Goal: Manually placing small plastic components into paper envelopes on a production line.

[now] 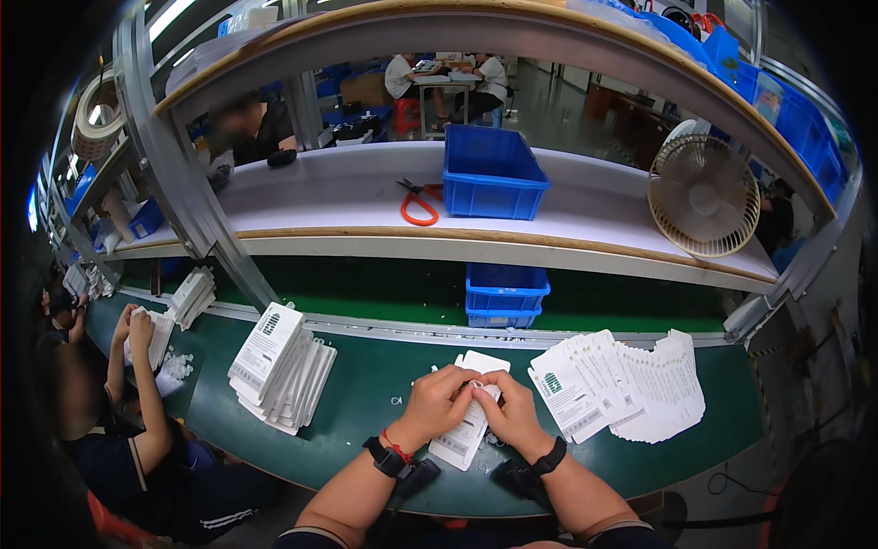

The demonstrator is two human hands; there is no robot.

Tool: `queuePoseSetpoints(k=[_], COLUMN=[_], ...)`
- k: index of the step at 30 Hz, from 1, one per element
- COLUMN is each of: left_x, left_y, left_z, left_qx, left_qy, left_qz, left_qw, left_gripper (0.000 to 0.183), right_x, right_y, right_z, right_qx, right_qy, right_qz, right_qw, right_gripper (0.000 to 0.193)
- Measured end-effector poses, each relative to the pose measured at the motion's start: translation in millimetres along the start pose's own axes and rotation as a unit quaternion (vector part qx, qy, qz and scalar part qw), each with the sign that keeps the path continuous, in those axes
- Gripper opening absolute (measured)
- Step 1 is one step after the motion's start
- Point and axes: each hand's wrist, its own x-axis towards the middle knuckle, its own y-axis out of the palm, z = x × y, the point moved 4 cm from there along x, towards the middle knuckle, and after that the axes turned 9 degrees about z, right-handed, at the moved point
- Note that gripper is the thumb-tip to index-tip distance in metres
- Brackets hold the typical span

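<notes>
Both my hands meet over a white printed card packet [455, 448] lying on the green tabletop. With thumbs and fingertips drawn together, my left hand [435, 403] and my right hand [514, 417] pinch a small white loop [476, 384] near the packet's upper end. The fingers partly cover the loop, so whether it passes through the packet cannot be told. A tiny clear ring [396, 400] lies left of my left hand. To the right, a row of similar white packets [569, 389] is fanned out. A thick stack of packets [271, 352] rises at the left.
Behind the green bench [366, 467] runs a shelf with a blue bin [494, 188], orange-handled snippers [420, 207] and a fan [702, 196]. More blue bins [506, 295] are stacked beneath it. At the left, a co-worker's hands [134, 322] hold packets beside scattered clear pieces.
</notes>
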Motion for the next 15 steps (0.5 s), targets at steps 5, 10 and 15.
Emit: queuePoseSetpoints(k=[5, 10, 15], left_x=[0.2, -0.3, 1.0], left_y=[2.4, 1.6, 1.6], left_z=[-1.3, -3.9, -9.0], left_qx=[-0.003, 0.002, 0.000], left_qy=[0.019, 0.017, -0.003], left_qz=[-0.012, -0.008, 0.001], left_qw=[1.000, 1.000, 1.000], left_gripper=[0.017, 0.017, 0.016], right_x=[0.2, 0.3, -0.1], right_y=[0.5, 1.1, 1.7], right_z=[-6.1, -5.9, -8.9], right_qx=[-0.018, -0.028, -0.038], right_qy=[-0.002, -0.028, -0.035], right_qz=[0.001, -0.011, -0.016], right_qw=[1.000, 0.999, 0.999], right_gripper=[0.013, 0.010, 0.010])
